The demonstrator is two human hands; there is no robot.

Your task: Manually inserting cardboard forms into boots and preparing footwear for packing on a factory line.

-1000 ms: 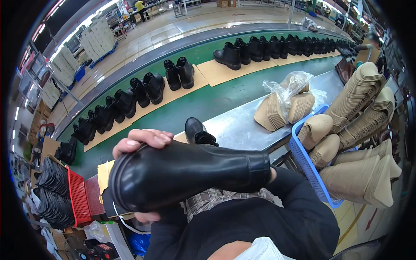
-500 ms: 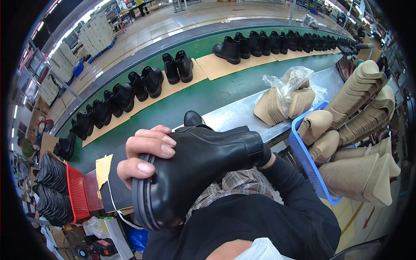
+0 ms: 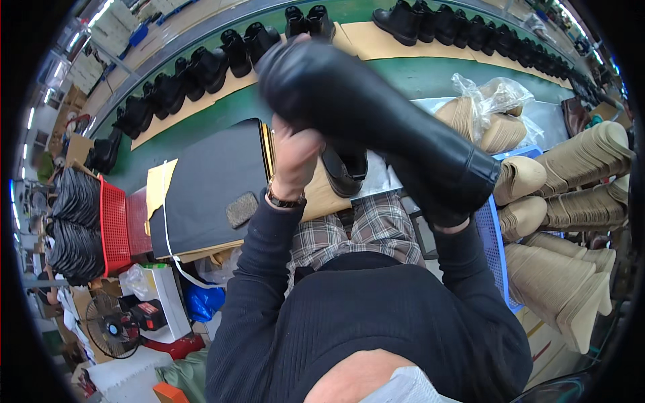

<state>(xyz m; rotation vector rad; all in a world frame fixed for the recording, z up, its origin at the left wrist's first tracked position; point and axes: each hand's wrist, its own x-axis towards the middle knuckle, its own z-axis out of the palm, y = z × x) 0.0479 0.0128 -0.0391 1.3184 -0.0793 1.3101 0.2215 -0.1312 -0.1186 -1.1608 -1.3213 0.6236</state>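
Note:
A glossy black boot [image 3: 383, 114] is raised in front of me, its toe up at the left and its shaft slanting down to the right. My left hand [image 3: 295, 158], partly blurred, wraps the toe end from below, with a fingertip showing over the top. The boot's shaft covers my right hand; only the wrist [image 3: 451, 228] shows at its opening, and the fingers are hidden. Beside my left wrist, below the raised boot, stands another black boot [image 3: 344, 173], partly covered. A grey rectangular pad [image 3: 242, 209] lies on a stack of black sheets [image 3: 205, 201].
Black boots [image 3: 208, 67] line the green conveyor [image 3: 396, 72] on tan cardboard. At my right, a blue basket [image 3: 496, 258] holds stacked tan insoles [image 3: 554, 282]; bagged insoles [image 3: 500, 121] lie behind it. A red basket [image 3: 115, 228] and a fan [image 3: 113, 329] are at my left.
The boot has swung up and away from me, its toe rising. My left hand has shifted from the sole edge to beneath the toe. The stack with the grey pad has come into view.

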